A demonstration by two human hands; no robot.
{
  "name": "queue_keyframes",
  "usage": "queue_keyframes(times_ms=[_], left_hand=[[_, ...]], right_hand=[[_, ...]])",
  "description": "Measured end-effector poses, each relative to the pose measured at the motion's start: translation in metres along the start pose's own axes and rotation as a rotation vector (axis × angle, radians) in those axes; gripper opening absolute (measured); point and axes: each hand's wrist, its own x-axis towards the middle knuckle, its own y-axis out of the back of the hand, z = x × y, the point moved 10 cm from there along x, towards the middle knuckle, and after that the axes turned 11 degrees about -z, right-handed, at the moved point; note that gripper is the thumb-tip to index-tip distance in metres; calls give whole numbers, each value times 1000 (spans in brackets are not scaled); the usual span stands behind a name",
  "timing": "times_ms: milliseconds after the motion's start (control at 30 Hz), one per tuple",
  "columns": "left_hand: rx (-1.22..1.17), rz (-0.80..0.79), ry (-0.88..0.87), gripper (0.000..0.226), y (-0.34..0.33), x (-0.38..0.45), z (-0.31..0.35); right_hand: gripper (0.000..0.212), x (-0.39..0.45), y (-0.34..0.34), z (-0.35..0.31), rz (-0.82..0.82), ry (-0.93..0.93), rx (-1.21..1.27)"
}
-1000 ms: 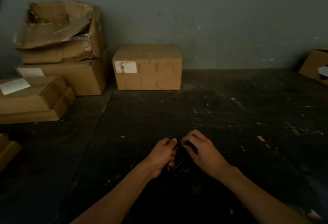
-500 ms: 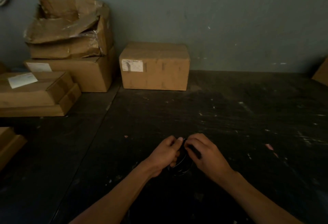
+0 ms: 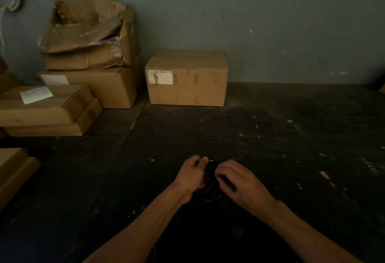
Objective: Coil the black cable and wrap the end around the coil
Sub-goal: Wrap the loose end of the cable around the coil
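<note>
Black cable (image 3: 210,187) between both hands

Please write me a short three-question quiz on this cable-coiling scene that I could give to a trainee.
1. True or false: the black cable coil lies alone on the dark table with neither hand touching it.
2. Which hand grips the coil's left side? A) left hand B) right hand
3. Fill in: the sealed cardboard box standing against the wall has a white ____ on its front.

Key:
1. False; both hands hold the coil between them.
2. A
3. label
</note>
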Motion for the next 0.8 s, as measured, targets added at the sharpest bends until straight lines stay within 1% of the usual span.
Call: queue_keyframes(times_ms=[133, 200, 267, 333, 400, 433, 500, 533, 567, 667, 800], left_hand=[[13, 91, 5, 23, 18, 2, 0], [43, 127, -7, 24, 25, 2, 2], [79, 146, -22, 23, 29, 2, 5], [121, 154, -50, 23, 27, 1, 11], [202, 165, -111, 23, 24, -1, 21], [253, 174, -150, 23, 21, -3, 27], [344, 184, -234, 22, 14, -7, 39], [370, 182, -272, 21, 10, -10, 44], [388, 176, -302, 21, 6, -12, 48], [490, 184, -361, 22, -4, -14, 55], [513, 185, -378, 23, -4, -11, 55]], right_hand=[[17, -4, -6, -7, -71, 22, 18], [19, -5, -11, -2, -113, -19, 62], [22, -3, -14, 10, -125, -135, 178], [25, -5, -20, 28, -132, -309, 368], [13, -8, -28, 42, -122, -491, 559], [10, -10, -33, 45, -111, -578, 701], [31, -14, -44, 49, -57, -732, 997], [36, -16, -47, 52, -9, -792, 1101], [35, -18, -48, 55, 43, -836, 1182], [15, -23, -51, 59, 159, -892, 1331], [15, -28, -51, 61, 243, -932, 1417]])
